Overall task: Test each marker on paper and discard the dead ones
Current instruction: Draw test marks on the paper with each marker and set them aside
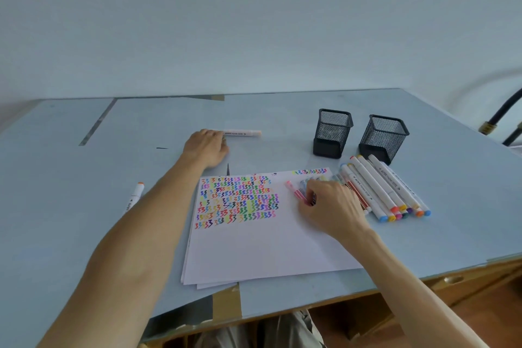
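A stack of white paper lies in front of me, its upper part covered with coloured squiggles. My right hand rests on the paper's right side and pinches a thin pink marker among several thin pens. Several thick white markers with coloured caps lie in a row just right of that hand. My left hand reaches far over the table, its fingers curled over the left end of a white marker with a peach cap, which lies flat.
Two black mesh pen cups stand behind the marker row. An orange-capped white marker lies alone at the left, partly behind my left forearm. The blue table's front edge runs close to me; brown tape patches sit near it.
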